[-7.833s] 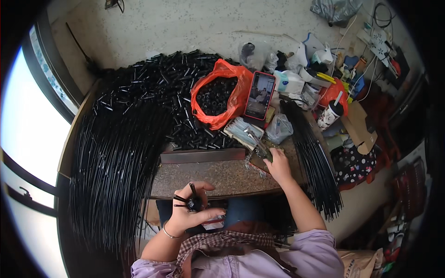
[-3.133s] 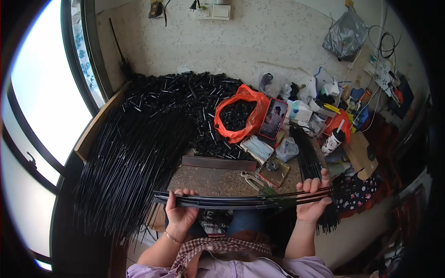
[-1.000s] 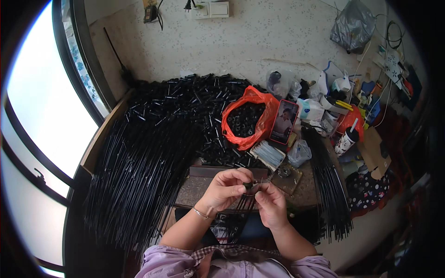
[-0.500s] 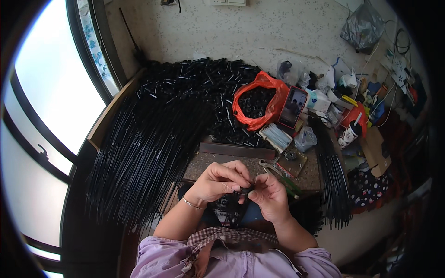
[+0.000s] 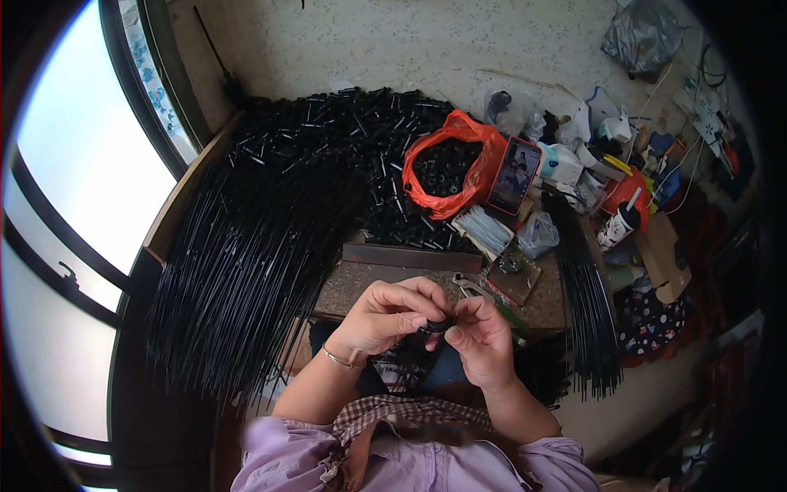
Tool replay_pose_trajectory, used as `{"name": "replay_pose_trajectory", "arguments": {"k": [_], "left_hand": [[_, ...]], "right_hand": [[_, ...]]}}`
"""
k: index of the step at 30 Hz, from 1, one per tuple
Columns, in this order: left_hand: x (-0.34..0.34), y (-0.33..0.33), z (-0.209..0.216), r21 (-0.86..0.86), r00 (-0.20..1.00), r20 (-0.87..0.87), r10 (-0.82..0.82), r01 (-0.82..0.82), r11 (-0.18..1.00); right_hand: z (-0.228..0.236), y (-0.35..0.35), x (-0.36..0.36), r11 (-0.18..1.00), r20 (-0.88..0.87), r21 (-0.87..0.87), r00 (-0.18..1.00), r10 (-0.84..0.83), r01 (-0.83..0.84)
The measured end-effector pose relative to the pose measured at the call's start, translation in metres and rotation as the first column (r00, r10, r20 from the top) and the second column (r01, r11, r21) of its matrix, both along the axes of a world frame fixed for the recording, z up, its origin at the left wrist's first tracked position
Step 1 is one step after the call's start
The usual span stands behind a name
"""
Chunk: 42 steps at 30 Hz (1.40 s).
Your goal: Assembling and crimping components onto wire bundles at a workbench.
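Note:
Pinched between the thumb and fingers of my left hand (image 5: 387,318) is a small black round part (image 5: 436,326), held up over my lap in front of the table edge. My right hand (image 5: 485,340) is closed at its right side, thumb and fingertips curled close to the part. Whatever thin or small thing those right fingertips grip is too small to make out. Beyond my hands, pliers (image 5: 467,287) lie on the table. An open red plastic bag (image 5: 484,176) holds many small black ring-like parts.
Long black rods (image 5: 238,279) overhang the table's left side, below a heap of black tubes (image 5: 328,135). A dark bar (image 5: 410,257) lies across the table. At right are a phone (image 5: 515,176), a box of white sticks (image 5: 485,230), more black rods (image 5: 582,303) and a patterned cup (image 5: 619,228).
The whole view has shifted slightly, moving the table things a little left and up. Both hands stay together at the black part, with its flat round face turned more upward.

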<state>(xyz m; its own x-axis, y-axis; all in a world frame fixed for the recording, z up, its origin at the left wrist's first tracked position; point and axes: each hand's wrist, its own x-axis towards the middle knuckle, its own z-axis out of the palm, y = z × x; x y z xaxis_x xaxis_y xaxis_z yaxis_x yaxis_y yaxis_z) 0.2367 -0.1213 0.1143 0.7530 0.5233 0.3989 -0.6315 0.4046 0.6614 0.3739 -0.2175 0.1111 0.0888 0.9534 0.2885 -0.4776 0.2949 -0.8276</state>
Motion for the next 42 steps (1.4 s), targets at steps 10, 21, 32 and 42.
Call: {"name": "replay_pose_trajectory", "arguments": {"k": [10,21,32,42], "left_hand": [[0.011,-0.008,-0.006,0.203,0.959,-0.036,0.281,-0.268,0.942],[0.022,-0.035,-0.013,0.535,0.598,0.008,0.802,-0.680,0.502],[0.007,-0.050,0.010,0.749,0.518,0.031,0.855,-0.578,0.323],[0.002,-0.045,0.000,0.731,0.732,0.031,0.681,-0.482,0.484]], "right_hand": [[-0.003,0.004,0.013,0.994,0.057,0.000,0.993,0.107,-0.108],[-0.007,0.004,0.005,0.978,-0.058,0.012,0.977,-0.206,0.207],[0.000,0.002,0.013,0.923,0.338,0.245,0.867,-0.367,0.296],[-0.012,0.004,0.011,0.990,0.197,0.078,0.972,-0.131,0.118]]}}
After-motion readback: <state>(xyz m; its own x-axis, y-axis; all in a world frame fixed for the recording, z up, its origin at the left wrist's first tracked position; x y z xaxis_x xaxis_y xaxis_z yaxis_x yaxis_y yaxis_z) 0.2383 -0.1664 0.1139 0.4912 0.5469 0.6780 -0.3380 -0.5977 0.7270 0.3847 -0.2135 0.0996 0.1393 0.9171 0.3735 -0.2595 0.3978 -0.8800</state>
